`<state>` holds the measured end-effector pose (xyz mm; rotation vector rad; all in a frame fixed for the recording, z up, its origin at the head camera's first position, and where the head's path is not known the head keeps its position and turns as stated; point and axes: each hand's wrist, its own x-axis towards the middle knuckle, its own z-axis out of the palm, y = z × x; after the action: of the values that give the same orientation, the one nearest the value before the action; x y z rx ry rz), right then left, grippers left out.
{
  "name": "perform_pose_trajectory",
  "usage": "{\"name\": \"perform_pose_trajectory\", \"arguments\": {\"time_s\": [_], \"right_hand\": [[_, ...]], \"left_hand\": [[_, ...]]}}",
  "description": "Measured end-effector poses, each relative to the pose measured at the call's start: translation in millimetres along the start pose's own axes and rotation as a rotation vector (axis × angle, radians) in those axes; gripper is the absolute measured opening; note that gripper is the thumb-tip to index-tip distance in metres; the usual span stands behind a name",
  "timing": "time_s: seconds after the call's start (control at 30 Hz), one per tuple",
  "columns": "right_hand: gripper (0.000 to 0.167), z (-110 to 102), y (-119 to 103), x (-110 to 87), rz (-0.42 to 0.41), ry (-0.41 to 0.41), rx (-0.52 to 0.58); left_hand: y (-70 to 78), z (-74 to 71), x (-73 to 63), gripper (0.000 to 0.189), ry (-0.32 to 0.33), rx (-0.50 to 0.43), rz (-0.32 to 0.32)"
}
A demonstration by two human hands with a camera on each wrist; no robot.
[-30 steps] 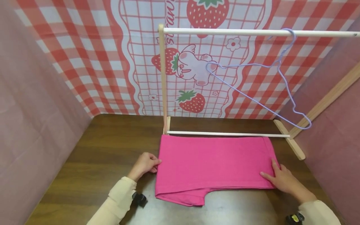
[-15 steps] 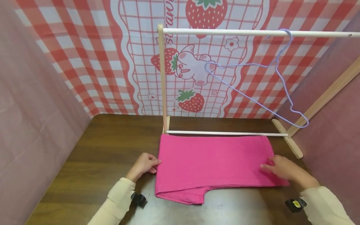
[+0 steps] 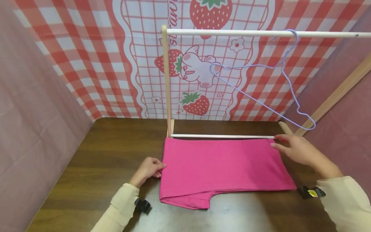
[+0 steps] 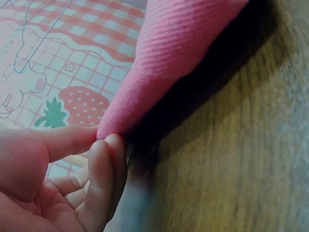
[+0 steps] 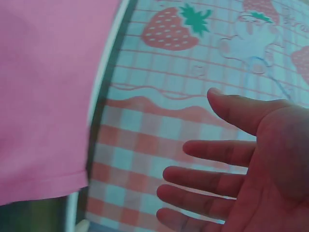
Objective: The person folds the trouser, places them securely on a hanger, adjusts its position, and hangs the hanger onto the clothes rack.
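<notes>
Pink shorts (image 3: 220,167), folded in half, lie flat on the brown table, with the crotch point sticking out toward the front. At their left edge, my left hand (image 3: 149,169) pinches the ribbed waistband (image 4: 159,53) between thumb and fingertips; the left wrist view shows the edge lifted a little over the tabletop. My right hand (image 3: 298,151) is at the far right corner of the leg, thumb and index finger apart. In the right wrist view its fingers (image 5: 207,181) are spread and straight, with nothing between them, beside the leg hem (image 5: 43,191).
Behind the shorts stands a wooden rack with a white top rail (image 3: 220,32) and a white low rail (image 3: 223,136). A lilac wire hanger (image 3: 262,103) hangs from the top rail. A strawberry-print cloth (image 3: 116,80) covers the back, and pink curtains (image 3: 32,129) flank the table (image 3: 95,180).
My right hand has let go of the leg's right edge and moved away toward the far right corner. The leg's front corner now spreads farther right. My left hand keeps its pinch.
</notes>
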<state>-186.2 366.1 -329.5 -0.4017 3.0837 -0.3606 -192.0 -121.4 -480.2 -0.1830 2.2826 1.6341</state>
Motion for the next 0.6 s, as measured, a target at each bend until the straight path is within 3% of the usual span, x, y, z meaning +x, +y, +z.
{"name": "perform_pose_trajectory", "arguments": {"time_s": [0.27, 0.6], "right_hand": [[0.056, -35.8, -12.7, 5.4, 0.026, 0.051, -0.006], [0.048, -76.0, -18.7, 17.2, 0.029, 0.220, -0.022]], "left_hand": [[-1.4, 1.7, 0.7, 0.018, 0.002, -0.011, 0.017], [-1.3, 1.9, -0.3, 0.018, 0.001, -0.025, 0.023]]}}
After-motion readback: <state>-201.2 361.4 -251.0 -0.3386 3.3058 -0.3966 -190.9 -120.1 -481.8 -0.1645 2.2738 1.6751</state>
